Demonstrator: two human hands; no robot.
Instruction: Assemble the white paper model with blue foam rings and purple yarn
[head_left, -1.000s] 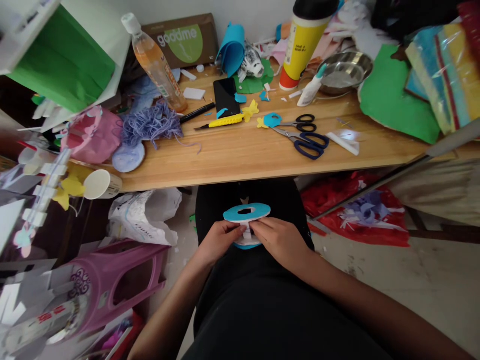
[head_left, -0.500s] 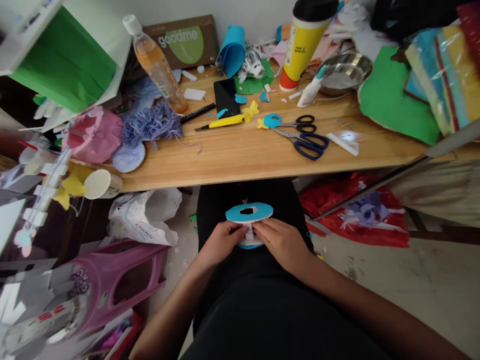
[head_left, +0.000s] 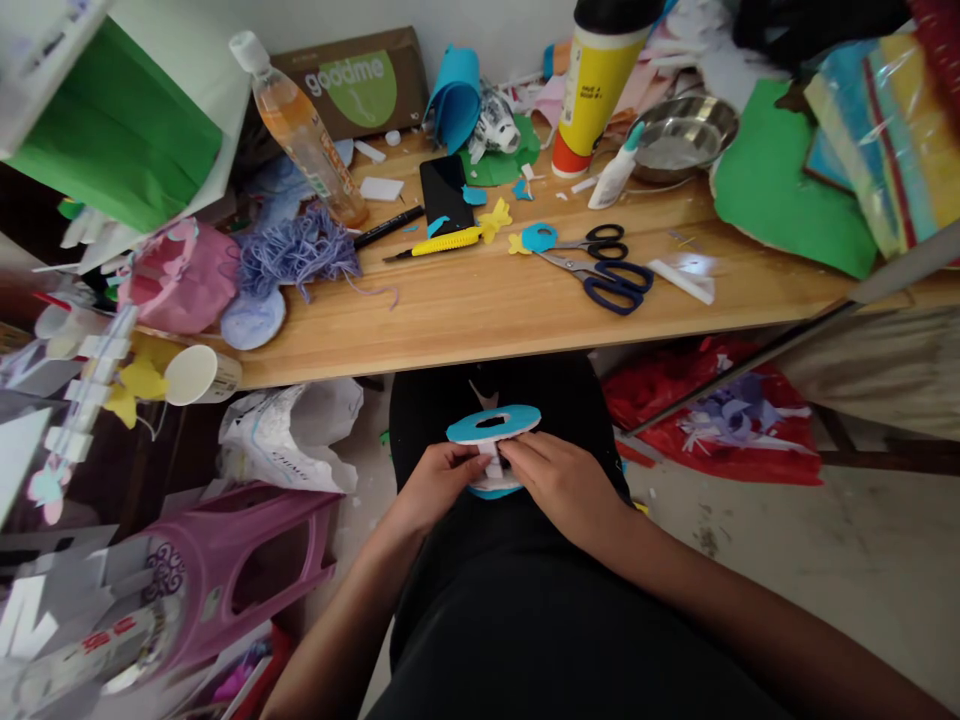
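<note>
Over my lap I hold a paper spool (head_left: 487, 428) with a blue ring-shaped top, a white core and a second blue disc below. The top disc has a hole in its middle and tilts a little, its right side higher. My left hand (head_left: 442, 482) pinches the white core from the left, thumb and fingers between the discs. From the right, my right hand (head_left: 559, 480) has its fingers tucked under the top disc against the core; its fingertips are partly hidden.
On the wooden table (head_left: 465, 305) ahead lie scissors (head_left: 600, 275), a yellow utility knife (head_left: 446, 243), a phone (head_left: 446, 190), purple yarn (head_left: 296, 250) and a glue bottle (head_left: 619, 175). A pink stool (head_left: 240, 560) stands at left. A red plastic bag (head_left: 660, 385) lies under the table at right.
The spool has tilted slightly, its right side rising, and more of the white core shows. Both hands keep their hold. The whole view has shifted a little.
</note>
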